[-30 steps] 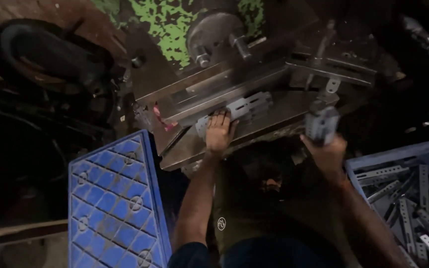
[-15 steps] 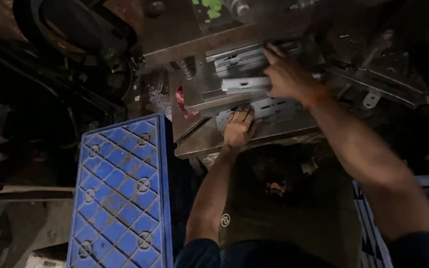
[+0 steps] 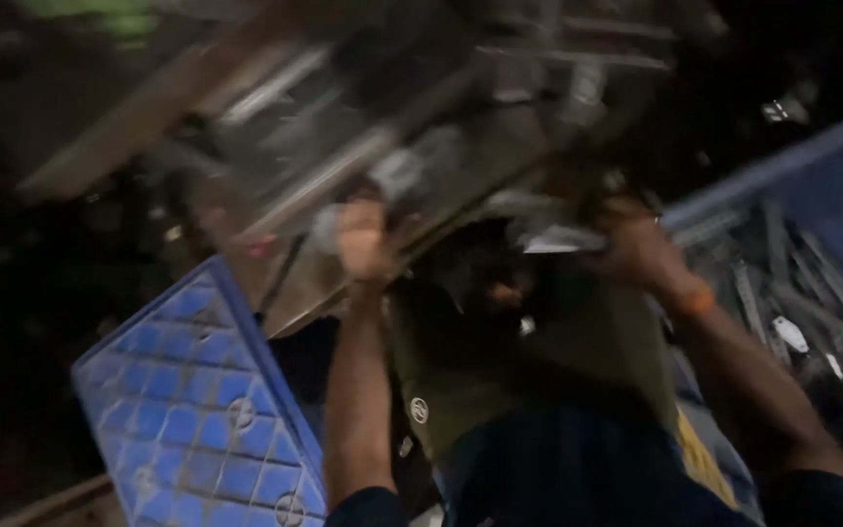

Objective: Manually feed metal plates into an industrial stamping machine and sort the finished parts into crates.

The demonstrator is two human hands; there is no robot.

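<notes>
Overhead, the left hand [image 3: 363,242] is raised to the edge of a grey metal machine counter [image 3: 343,166], fingers curled against a pale metal part [image 3: 397,174] (grip unclear through blur). The right hand [image 3: 636,249] closes around a flat silvery metal piece [image 3: 560,237] beside a blue plastic crate of metal brackets [image 3: 802,195].

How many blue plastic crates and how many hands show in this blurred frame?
Blue crates: 2, an upturned one at lower left and one at right holding metal strips.
Hands: 2, left hand, right hand.
Total: 4.
</notes>
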